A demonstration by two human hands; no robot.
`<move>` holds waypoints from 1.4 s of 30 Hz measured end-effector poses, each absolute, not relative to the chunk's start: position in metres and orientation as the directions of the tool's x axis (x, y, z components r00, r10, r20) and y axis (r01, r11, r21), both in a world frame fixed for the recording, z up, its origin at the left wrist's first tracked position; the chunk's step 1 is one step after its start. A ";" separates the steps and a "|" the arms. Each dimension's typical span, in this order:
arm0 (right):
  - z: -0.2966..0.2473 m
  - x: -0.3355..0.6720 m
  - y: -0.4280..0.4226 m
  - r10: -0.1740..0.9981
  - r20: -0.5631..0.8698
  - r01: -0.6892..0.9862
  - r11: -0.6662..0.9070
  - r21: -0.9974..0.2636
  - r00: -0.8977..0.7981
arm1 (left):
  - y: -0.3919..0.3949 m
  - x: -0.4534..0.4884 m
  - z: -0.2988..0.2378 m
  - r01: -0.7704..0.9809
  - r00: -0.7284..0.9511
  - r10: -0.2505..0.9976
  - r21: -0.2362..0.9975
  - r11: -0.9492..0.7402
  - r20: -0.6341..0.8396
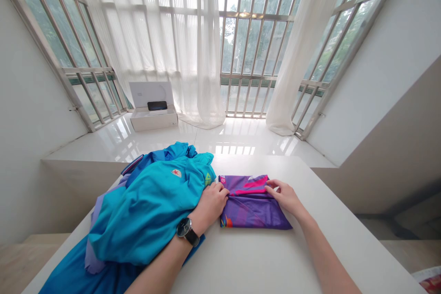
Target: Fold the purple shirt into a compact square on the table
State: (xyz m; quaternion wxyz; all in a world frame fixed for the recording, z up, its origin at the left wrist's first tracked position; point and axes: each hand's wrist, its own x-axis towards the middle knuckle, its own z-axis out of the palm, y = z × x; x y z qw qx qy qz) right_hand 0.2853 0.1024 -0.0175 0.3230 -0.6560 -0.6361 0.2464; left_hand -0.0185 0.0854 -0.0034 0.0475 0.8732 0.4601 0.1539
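Observation:
A folded purple garment with pink patches lies flat on the white table. My left hand, with a black wristwatch on its wrist, rests on the garment's left edge, its fingers curled over the fabric. On the right edge sits my right hand, fingertips pinching the pink part. A heap of turquoise and blue clothes lies to the left, under my left forearm.
Beyond the table is a glossy white window ledge with an open white box holding a dark device. Sheer curtains hang before barred windows. Lower wooden floor shows at both sides.

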 end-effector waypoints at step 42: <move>-0.026 0.288 0.099 0.993 0.093 0.793 0.002 -0.609 0.069 | 0.087 -0.016 -0.006 0.808 0.529 0.815 0.153 -0.569 0.236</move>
